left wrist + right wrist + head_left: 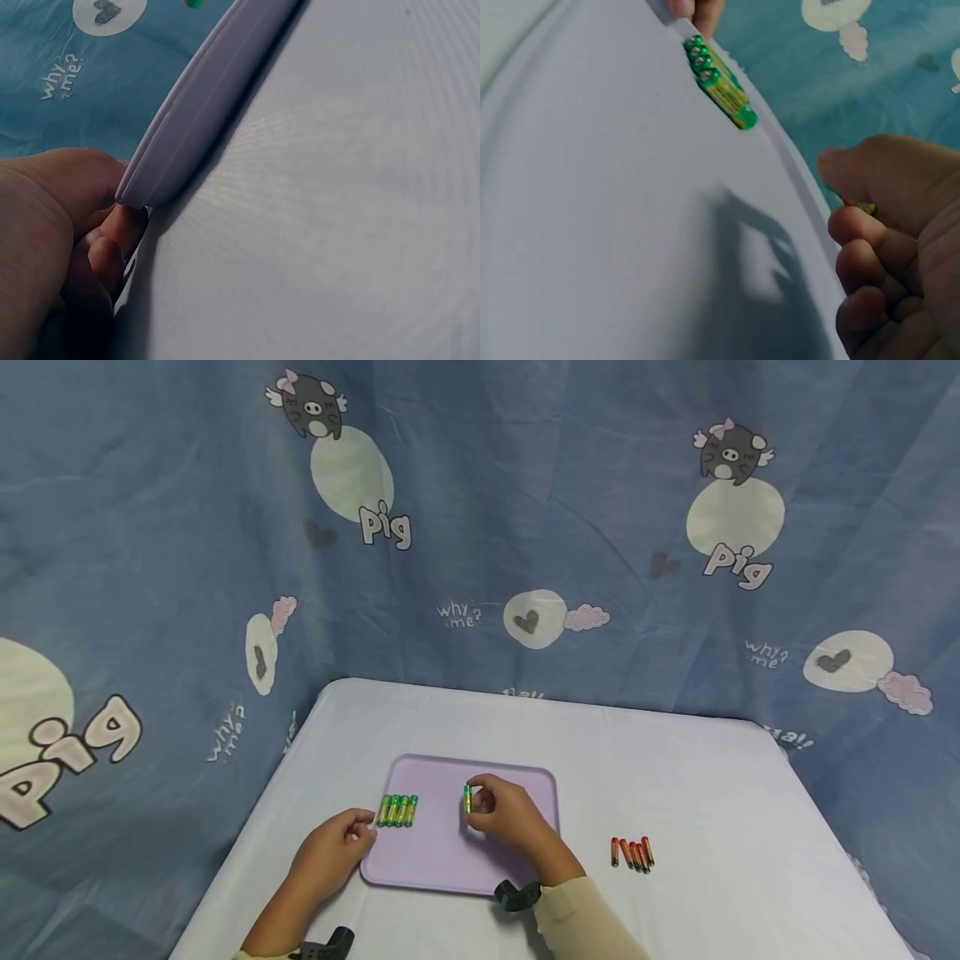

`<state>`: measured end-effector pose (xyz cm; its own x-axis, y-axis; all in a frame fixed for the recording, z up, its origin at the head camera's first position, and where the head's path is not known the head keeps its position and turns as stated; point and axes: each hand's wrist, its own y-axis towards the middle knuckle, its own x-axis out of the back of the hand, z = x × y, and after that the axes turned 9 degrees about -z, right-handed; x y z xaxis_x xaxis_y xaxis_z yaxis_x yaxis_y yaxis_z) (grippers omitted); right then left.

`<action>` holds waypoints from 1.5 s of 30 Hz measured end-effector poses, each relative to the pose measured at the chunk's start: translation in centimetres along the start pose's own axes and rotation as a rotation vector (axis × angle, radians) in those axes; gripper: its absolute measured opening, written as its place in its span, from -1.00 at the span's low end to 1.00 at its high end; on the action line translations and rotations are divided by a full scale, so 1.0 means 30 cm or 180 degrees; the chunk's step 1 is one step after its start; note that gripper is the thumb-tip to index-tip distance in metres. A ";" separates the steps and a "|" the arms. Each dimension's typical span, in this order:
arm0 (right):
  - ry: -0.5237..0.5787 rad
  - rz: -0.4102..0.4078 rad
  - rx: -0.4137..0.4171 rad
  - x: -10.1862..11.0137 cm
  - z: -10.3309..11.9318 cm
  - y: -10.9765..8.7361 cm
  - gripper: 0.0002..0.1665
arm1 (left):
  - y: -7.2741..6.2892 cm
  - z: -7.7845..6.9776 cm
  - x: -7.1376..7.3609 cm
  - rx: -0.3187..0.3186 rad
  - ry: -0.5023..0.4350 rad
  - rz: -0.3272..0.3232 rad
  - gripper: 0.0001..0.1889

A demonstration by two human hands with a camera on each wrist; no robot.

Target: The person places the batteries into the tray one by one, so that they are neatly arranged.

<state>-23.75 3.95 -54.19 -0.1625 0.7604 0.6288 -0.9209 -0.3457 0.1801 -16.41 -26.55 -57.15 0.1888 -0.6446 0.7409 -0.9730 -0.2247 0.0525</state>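
My right hand (504,810) pinches a green-and-yellow battery (468,799) upright between thumb and fingers, over the lilac tray (427,864). From the right wrist view, the right hand's thumb and fingers hide most of that battery (866,208). Several matching green batteries (397,810) lie side by side in a row near the tray's left edge. At that same edge, my left hand (333,852) holds the rim. Up close in the left wrist view, its thumb and fingers meet the tray rim (180,124), some fingers curled beneath it.
Several red batteries (632,853) lie on the white tablecloth (720,793), right of the tray. A blue patterned curtain (480,527) hangs behind the table and along its sides. Dark bands with small devices (517,896) sit on both wrists.
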 end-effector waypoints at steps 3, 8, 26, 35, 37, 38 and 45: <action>0.0131 0.0117 -0.0115 -0.020 0.007 0.008 -0.43 | -0.004 -0.003 -0.001 0.0030 -0.0003 0.0032 -0.66; 0.0213 0.0279 -0.0161 -0.053 0.024 0.031 -0.44 | -0.005 -0.004 -0.001 0.0036 0.0035 0.0022 -0.66; -0.0096 0.0491 0.0015 -0.178 0.125 0.076 -0.47 | -0.012 -0.002 -0.004 0.0071 -0.0005 0.0050 -0.65; -0.0209 0.0388 -0.0143 -0.205 0.154 0.078 -0.49 | -0.008 -0.001 -0.002 0.0033 0.0008 0.0027 -0.67; -0.0267 0.0359 -0.0160 -0.209 0.157 0.080 -0.48 | -0.005 -0.001 -0.001 0.0021 0.0022 0.0016 -0.67; -0.0300 0.0346 -0.0159 -0.211 0.160 0.081 -0.47 | -0.004 0.000 0.000 0.0015 0.0029 0.0012 -0.66; -0.0536 0.0338 -0.0128 -0.228 0.163 0.088 -0.44 | -0.002 -0.003 0.003 0.0005 0.0043 0.0005 -0.65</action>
<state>-23.33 -4.86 -54.33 -0.2011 0.6169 0.7609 -0.9157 -0.3943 0.0777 -16.35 -26.53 -57.01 0.1853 -0.6351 0.7498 -0.9731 -0.2248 0.0501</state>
